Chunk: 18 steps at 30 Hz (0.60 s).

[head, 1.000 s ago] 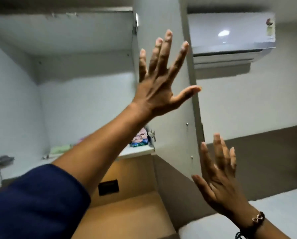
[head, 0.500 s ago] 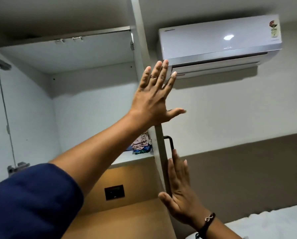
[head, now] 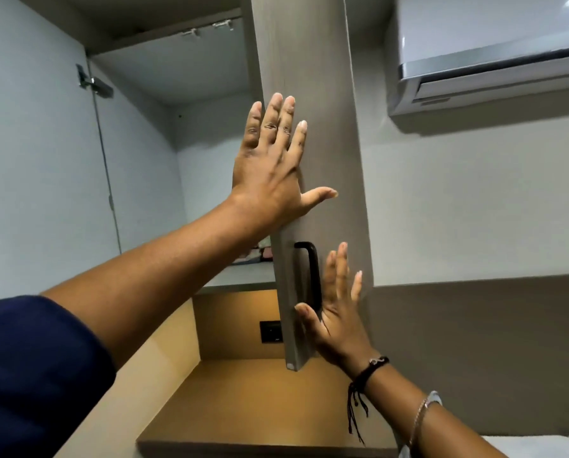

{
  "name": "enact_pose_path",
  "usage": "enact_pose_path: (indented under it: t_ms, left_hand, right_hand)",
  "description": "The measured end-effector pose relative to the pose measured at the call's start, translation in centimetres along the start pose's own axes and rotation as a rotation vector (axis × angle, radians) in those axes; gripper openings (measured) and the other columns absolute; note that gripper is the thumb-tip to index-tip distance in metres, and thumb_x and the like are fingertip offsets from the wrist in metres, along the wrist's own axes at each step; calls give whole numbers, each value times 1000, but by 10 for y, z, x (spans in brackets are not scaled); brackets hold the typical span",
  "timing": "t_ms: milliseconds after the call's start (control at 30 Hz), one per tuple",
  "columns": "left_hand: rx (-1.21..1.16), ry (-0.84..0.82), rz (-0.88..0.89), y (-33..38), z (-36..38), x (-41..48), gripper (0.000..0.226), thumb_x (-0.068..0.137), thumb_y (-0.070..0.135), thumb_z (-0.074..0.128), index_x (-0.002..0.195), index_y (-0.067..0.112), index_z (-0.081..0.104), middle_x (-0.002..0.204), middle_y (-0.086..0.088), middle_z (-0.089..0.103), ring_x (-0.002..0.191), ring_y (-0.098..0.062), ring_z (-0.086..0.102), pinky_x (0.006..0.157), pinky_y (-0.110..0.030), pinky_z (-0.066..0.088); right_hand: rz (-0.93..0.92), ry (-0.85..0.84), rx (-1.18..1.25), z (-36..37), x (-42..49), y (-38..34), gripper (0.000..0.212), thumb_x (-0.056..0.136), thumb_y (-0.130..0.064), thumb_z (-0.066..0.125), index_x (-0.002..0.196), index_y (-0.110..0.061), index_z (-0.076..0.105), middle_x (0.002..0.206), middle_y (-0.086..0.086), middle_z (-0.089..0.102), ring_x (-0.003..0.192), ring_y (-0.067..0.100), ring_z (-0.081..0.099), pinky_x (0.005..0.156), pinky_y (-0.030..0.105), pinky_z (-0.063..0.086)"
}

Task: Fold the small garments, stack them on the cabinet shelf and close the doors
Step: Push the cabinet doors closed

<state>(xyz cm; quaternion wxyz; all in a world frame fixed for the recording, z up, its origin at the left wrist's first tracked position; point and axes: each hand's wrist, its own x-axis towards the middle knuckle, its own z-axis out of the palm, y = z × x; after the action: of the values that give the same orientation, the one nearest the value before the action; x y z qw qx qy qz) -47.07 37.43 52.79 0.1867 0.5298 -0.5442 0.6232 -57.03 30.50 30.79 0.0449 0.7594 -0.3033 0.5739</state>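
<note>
The right door is standing partly closed, and both hands are lying flat and wide on its outer face, gripping nothing. The left hand is pressing high up by the free edge. The right hand is pressing low down, just beside the black handle.

The main risk is a pinch. The outermost finger of the left hand is overhanging the free edge, so a firm push could trap it against the cabinet frame. The left forearm is also crossing the opening and would need to come out first.

The folded garments are sitting on the shelf toward its right end, mostly hidden behind the door. How close they are lying to the shelf's front edge cannot be told. If they are overhanging it, the door could catch them and spring back or topple the stack.

The left door is hanging wide open on its hinge, so its sweep toward the shelf's front edge is looking unobstructed. To the right, the air conditioner is sitting well apart from the door. Below the shelf, the wooden niche is leaving free room for the arms.
</note>
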Motion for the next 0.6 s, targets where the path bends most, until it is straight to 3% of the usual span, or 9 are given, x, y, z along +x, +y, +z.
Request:
enact_pose_path:
  t_ms: [167,367,600]
  left_hand:
    - [4,-12,-47,-24,55,-16,107,78,86,2,155,13,9,162,-20,-5,150,-33,-9,117,-50,-11]
    - [-47,-70,-48,-62,144,-32,101,81,83,10,155,14,1,162,-22,-7,149,-35,-9,118,-51,-9]
    - [-241,-78,60,-78,248,-27,99,82,82,21,155,20,-1,162,-18,-11,149,-33,-12,120,-49,-8]
  right_hand:
    - [-46,-34,-216,55,34,-4,97,84,-81,20,155,-21,-5,161,14,-20,149,34,-16,114,62,-16]
    - [44,-55,-442,131,66,-3,103,79,-86,23,156,-20,4,162,21,-4,149,43,-2,112,70,-1]
    - [149,-3,-520,204,98,19,105,75,-87,28,155,-22,10,162,21,6,148,44,8,110,73,9]
